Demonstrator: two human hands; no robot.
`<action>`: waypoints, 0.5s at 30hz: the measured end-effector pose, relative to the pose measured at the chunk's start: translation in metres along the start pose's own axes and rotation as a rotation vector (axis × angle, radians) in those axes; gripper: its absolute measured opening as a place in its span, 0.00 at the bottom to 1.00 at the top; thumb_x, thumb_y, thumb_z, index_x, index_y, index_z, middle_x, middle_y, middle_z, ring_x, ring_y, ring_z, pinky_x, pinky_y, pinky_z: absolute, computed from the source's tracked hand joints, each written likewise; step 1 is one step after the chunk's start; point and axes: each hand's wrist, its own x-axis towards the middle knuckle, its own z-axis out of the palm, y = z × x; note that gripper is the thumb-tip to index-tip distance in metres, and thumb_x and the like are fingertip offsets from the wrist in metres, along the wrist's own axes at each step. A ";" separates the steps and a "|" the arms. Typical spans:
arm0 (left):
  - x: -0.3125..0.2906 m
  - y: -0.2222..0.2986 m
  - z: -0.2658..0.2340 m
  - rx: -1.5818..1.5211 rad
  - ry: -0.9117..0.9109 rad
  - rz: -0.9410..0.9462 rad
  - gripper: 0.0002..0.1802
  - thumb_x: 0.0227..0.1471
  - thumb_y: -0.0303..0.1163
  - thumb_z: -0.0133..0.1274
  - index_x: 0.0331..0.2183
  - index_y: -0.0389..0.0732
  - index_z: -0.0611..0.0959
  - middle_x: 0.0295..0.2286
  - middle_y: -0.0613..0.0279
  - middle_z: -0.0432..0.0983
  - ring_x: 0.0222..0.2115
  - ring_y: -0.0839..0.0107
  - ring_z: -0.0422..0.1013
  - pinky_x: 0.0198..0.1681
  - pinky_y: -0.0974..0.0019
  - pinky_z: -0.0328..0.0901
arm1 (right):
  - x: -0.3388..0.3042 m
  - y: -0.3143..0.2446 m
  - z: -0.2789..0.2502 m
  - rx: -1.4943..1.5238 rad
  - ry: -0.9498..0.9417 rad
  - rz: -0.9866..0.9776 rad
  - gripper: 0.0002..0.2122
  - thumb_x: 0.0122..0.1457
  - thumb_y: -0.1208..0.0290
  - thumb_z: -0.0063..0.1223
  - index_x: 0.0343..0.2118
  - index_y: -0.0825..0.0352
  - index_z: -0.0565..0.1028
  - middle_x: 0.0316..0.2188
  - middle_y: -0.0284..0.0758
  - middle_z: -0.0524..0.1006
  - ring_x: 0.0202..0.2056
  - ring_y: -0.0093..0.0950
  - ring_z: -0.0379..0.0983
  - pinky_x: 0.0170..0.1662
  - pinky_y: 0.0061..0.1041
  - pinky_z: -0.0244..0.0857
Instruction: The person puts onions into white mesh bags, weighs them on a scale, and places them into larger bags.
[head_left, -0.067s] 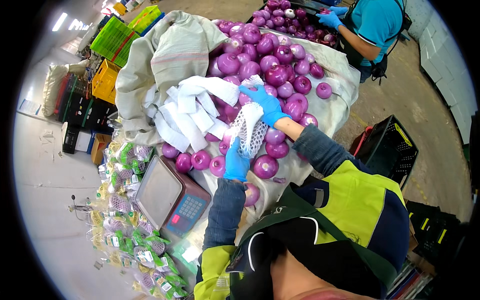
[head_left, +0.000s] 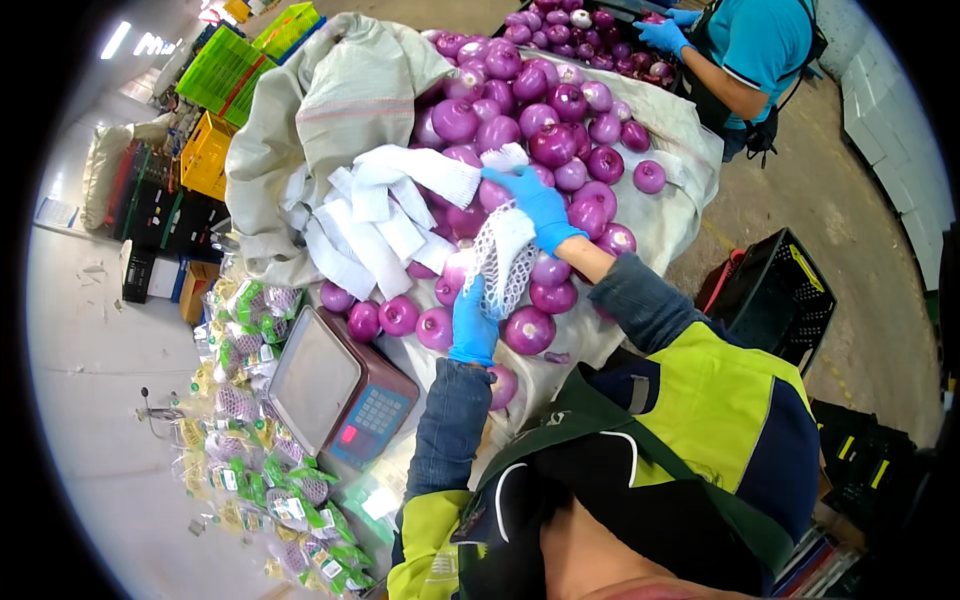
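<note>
Between my hands is a white foam net sleeve (head_left: 505, 255), its mesh stretched open in the middle. My left hand (head_left: 474, 325), in a blue glove, is closed on the sleeve's lower end. Gloved in blue too, my right hand (head_left: 540, 208) curls over its upper end, and a short white net end (head_left: 505, 157) pokes out beyond those fingers. Whether an onion is inside the sleeve cannot be made out. Around both hands lie many purple onions (head_left: 530, 330), heaped on a pale woven sack (head_left: 365, 85). Flattened white net sleeves (head_left: 375, 240) are piled left of my hands.
A digital scale (head_left: 345, 385) stands at the left, beside hanging bags of packed onions (head_left: 285, 510). A black crate (head_left: 775, 300) is at the right. Across the heap a co-worker (head_left: 765, 45) in blue gloves handles onions over a dark bin (head_left: 600, 45). Coloured crates (head_left: 222, 75) are stacked far left.
The net sleeve has shifted slightly between my hands. Both hands keep nearly the same place and hold.
</note>
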 end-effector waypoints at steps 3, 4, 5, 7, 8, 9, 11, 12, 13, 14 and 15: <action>0.021 -0.021 0.023 0.387 0.039 0.225 0.23 0.60 0.32 0.48 0.55 0.35 0.69 0.46 0.58 0.74 0.43 0.68 0.73 0.47 0.65 0.69 | -0.024 0.010 -0.051 0.247 0.265 -0.118 0.31 0.48 0.70 0.63 0.59 0.53 0.68 0.51 0.41 0.70 0.50 0.38 0.69 0.54 0.32 0.64; 0.034 -0.019 0.009 0.750 0.124 0.258 0.22 0.59 0.29 0.48 0.55 0.36 0.69 0.40 0.63 0.75 0.40 0.74 0.72 0.42 0.68 0.69 | -0.038 0.003 -0.053 0.394 0.334 -0.046 0.34 0.45 0.72 0.66 0.58 0.57 0.68 0.52 0.39 0.70 0.51 0.35 0.68 0.54 0.30 0.64; 0.044 -0.015 0.019 0.932 0.096 0.448 0.24 0.54 0.26 0.52 0.54 0.40 0.71 0.40 0.57 0.73 0.36 0.69 0.73 0.40 0.65 0.70 | -0.048 0.004 -0.055 0.529 0.394 0.023 0.36 0.42 0.74 0.69 0.58 0.61 0.67 0.52 0.37 0.70 0.52 0.31 0.67 0.55 0.29 0.63; 0.061 -0.011 0.056 1.495 0.097 0.891 0.30 0.47 0.29 0.58 0.54 0.43 0.70 0.47 0.47 0.67 0.32 0.58 0.74 0.38 0.60 0.70 | -0.059 0.013 -0.060 0.678 0.427 0.102 0.37 0.41 0.76 0.70 0.58 0.64 0.67 0.53 0.36 0.70 0.52 0.29 0.66 0.55 0.28 0.63; 0.071 -0.017 0.059 1.553 0.140 0.787 0.32 0.45 0.31 0.59 0.54 0.45 0.70 0.48 0.44 0.63 0.33 0.53 0.74 0.37 0.57 0.70 | -0.059 0.012 -0.061 0.767 0.435 0.132 0.37 0.40 0.77 0.70 0.58 0.66 0.67 0.53 0.36 0.70 0.52 0.28 0.66 0.55 0.27 0.63; 0.079 -0.023 0.061 1.605 0.184 0.680 0.35 0.42 0.32 0.60 0.54 0.46 0.69 0.50 0.41 0.59 0.33 0.48 0.74 0.37 0.55 0.70 | -0.059 0.014 -0.058 0.727 0.411 0.125 0.38 0.40 0.78 0.70 0.58 0.66 0.66 0.53 0.36 0.69 0.52 0.27 0.66 0.56 0.26 0.63; 0.090 -0.018 0.080 1.828 0.305 0.402 0.33 0.43 0.34 0.60 0.53 0.46 0.69 0.44 0.47 0.60 0.27 0.45 0.74 0.30 0.46 0.68 | -0.056 0.023 -0.052 0.644 0.375 0.106 0.38 0.40 0.79 0.70 0.59 0.67 0.66 0.53 0.35 0.69 0.53 0.27 0.66 0.57 0.25 0.62; 0.093 -0.015 0.072 1.789 0.282 0.442 0.34 0.42 0.35 0.61 0.53 0.47 0.70 0.45 0.48 0.61 0.29 0.46 0.74 0.32 0.48 0.69 | -0.054 0.023 -0.051 0.621 0.376 0.064 0.38 0.41 0.80 0.69 0.59 0.67 0.65 0.52 0.36 0.70 0.51 0.26 0.67 0.55 0.25 0.64; 0.090 -0.011 0.062 1.750 0.261 0.468 0.34 0.41 0.36 0.62 0.52 0.49 0.70 0.45 0.50 0.61 0.31 0.48 0.75 0.33 0.49 0.69 | -0.054 0.022 -0.050 0.599 0.371 0.031 0.37 0.41 0.81 0.67 0.59 0.67 0.65 0.51 0.36 0.70 0.49 0.26 0.69 0.54 0.25 0.65; 0.086 -0.001 0.060 1.622 0.212 0.564 0.36 0.38 0.34 0.63 0.52 0.50 0.71 0.45 0.52 0.64 0.35 0.50 0.74 0.36 0.51 0.70 | -0.056 0.017 -0.053 0.769 0.293 0.126 0.35 0.44 0.82 0.65 0.59 0.67 0.65 0.51 0.36 0.70 0.49 0.25 0.69 0.54 0.24 0.65; 0.076 0.010 0.054 1.424 0.167 0.624 0.34 0.39 0.27 0.61 0.51 0.50 0.73 0.40 0.54 0.70 0.37 0.57 0.74 0.42 0.60 0.70 | -0.061 0.008 -0.056 0.933 0.204 0.225 0.33 0.46 0.82 0.64 0.58 0.67 0.65 0.51 0.35 0.71 0.48 0.25 0.70 0.54 0.24 0.65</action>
